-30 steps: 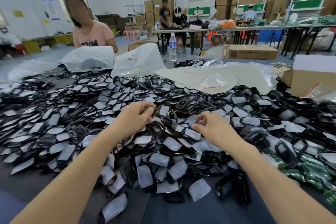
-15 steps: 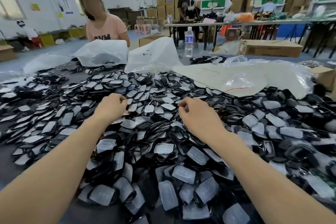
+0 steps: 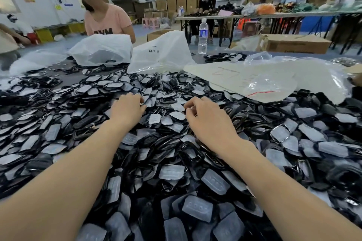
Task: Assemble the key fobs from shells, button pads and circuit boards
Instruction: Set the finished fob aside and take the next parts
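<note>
Change: reaching farther up the pile than a second ago, still hunting parts, joining nothing yet. Hovering the left hand [image 3: 127, 110] and right hand [image 3: 210, 123] over black shells [image 3: 86, 135] and translucent button pads [image 3: 171, 173], curling fingers downward, not showing whether pinching anything. Not making out any circuit boards. Lying beyond: two white plastic bags [image 3: 100, 49], hiding their contents; a near-flat clear bag [image 3: 268, 84]; a cardboard box [image 3: 295, 44], inside unseen.

Partial "YM" on pink T-shirt [image 3: 107, 22]
</note>
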The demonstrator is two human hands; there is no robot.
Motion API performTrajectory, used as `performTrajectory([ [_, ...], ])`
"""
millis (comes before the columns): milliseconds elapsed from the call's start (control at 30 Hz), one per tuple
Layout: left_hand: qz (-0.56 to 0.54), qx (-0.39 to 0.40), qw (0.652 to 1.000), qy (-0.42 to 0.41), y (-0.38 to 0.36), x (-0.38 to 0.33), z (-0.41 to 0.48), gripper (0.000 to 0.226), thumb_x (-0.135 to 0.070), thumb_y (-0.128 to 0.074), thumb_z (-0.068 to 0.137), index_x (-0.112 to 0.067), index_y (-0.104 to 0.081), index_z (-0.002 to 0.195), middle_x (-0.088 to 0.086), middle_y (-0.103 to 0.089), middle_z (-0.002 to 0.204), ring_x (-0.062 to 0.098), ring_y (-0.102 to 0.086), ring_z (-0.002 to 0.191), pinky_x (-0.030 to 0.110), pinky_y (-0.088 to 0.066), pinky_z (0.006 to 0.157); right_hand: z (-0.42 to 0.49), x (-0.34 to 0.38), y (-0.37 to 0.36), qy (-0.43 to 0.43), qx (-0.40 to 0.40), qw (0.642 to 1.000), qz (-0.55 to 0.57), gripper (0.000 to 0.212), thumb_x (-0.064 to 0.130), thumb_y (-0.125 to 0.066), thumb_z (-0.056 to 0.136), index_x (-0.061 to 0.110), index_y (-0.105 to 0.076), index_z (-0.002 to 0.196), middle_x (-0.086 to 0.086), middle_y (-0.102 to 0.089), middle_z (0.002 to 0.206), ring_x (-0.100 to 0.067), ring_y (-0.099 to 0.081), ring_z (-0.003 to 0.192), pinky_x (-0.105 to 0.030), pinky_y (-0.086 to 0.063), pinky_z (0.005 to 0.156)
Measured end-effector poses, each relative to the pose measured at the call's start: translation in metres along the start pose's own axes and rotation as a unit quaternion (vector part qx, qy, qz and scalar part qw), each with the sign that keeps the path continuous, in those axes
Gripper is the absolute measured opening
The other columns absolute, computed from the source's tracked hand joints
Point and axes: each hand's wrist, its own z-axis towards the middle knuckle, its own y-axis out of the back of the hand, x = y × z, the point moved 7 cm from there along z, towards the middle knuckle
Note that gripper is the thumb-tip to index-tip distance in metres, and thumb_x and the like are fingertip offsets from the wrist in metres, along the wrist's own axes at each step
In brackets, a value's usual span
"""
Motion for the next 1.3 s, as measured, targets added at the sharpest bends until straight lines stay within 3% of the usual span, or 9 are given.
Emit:
performTrajectory([
  [433,0.093,-0.050,0.994,-0.008,-0.004,-0.002,0.006,0.022,-0.022,-0.047,0.104,-0.010,-0.062,0.115,0.011,-0.065,0.117,0.032,-0.056,0.112,0.043,-0.043,0.091,-0.006,-0.020,0.011,-0.009,-0.025,1.000,0.010,0.027,0.029,-0.040,0.104,0.027,-0.059,0.123,0.005,-0.057,0.116,-0.024,-0.063,0.095,-0.043,-0.053,0.085],
  [600,0.052,-0.143,0.986,-0.068,0.019,-0.013,-0.018,0.023,-0.021,-0.053,0.102,-0.004,-0.066,0.109,0.014,-0.068,0.110,0.034,-0.058,0.109,0.044,-0.046,0.090,-0.007,-0.036,0.021,-0.041,-0.046,0.988,0.139,0.020,0.029,-0.046,0.102,0.032,-0.063,0.113,0.014,-0.062,0.102,-0.013,-0.065,0.081,-0.031,-0.051,0.071],
  [733,0.018,-0.233,0.944,-0.234,0.052,-0.062,-0.065,0.016,-0.017,-0.063,0.097,-0.002,-0.069,0.099,0.014,-0.069,0.098,0.036,-0.062,0.097,0.048,-0.051,0.086,-0.013,-0.056,0.021,-0.136,0.002,0.930,0.342,0.022,0.034,-0.050,0.102,0.027,-0.062,0.119,0.008,-0.064,0.105,-0.011,-0.072,0.064,-0.025,-0.048,0.053],
  [867,0.021,-0.285,0.872,-0.398,0.067,-0.118,-0.123,0.011,-0.015,-0.066,0.096,-0.006,-0.070,0.099,0.009,-0.069,0.098,0.030,-0.064,0.091,0.043,-0.052,0.083,-0.040,-0.068,0.023,-0.201,0.039,0.865,0.459,0.018,0.043,-0.057,0.101,0.025,-0.062,0.103,-0.006,-0.064,0.109,-0.012,-0.069,0.059,-0.022,-0.048,0.046],
  [1033,0.008,-0.299,0.823,-0.483,0.078,-0.167,-0.174,0.007,-0.012,-0.068,0.096,-0.007,-0.071,0.100,0.008,-0.070,0.101,0.028,-0.067,0.092,0.042,-0.054,0.081,-0.089,-0.086,0.041,-0.189,0.028,0.843,0.502,0.017,0.025,-0.063,0.101,0.011,-0.067,0.107,-0.007,-0.071,0.099,-0.012,-0.068,0.064,-0.020,-0.049,0.051],
  [1167,0.025,-0.313,0.791,-0.525,0.086,-0.199,-0.210,0.011,-0.009,-0.060,0.099,-0.011,-0.071,0.098,0.004,-0.070,0.100,0.025,-0.067,0.092,0.040,-0.054,0.078,-0.130,-0.105,0.065,-0.213,0.000,0.799,0.562,0.026,0.021,-0.064,0.100,0.007,-0.059,0.121,-0.003,-0.073,0.086,-0.015,-0.068,0.067,-0.022,-0.050,0.054],
  [1300,0.017,-0.311,0.781,-0.541,0.097,-0.228,-0.243,0.006,-0.012,-0.065,0.095,-0.013,-0.071,0.095,0.002,-0.069,0.098,0.024,-0.068,0.091,0.039,-0.054,0.076,-0.168,-0.118,0.092,-0.196,-0.023,0.824,0.532,0.011,0.014,-0.060,0.102,0.005,-0.064,0.105,0.001,-0.071,0.070,-0.013,-0.067,0.067,-0.021,-0.053,0.060],
])
